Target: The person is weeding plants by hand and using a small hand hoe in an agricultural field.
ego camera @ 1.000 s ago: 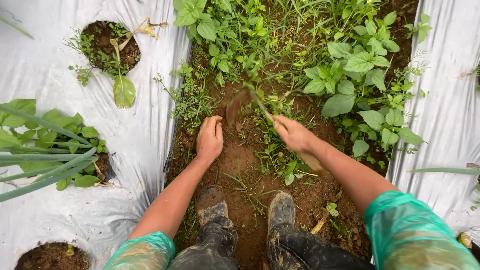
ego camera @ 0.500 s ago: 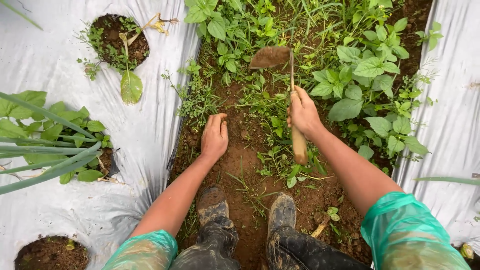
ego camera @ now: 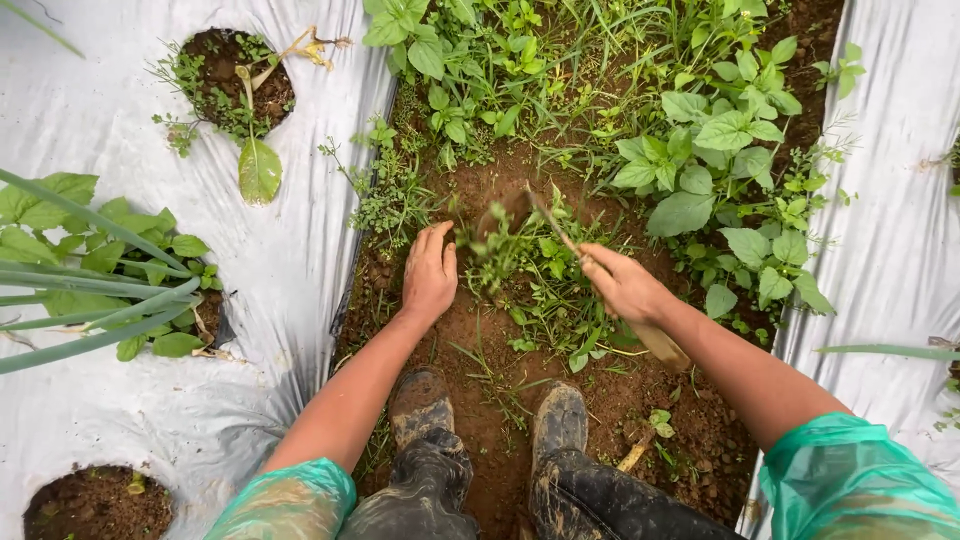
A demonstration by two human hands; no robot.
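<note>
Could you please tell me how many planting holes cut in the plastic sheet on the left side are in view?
3. One hole at top left holds weeds and a drooping leaf; one at mid-left lies mostly under leafy plants; one at bottom left shows bare soil. More may lie outside the frame.

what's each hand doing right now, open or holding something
Left hand: open, flat on the soil beside the weeds.
Right hand: closed around the hoe handle.
</note>
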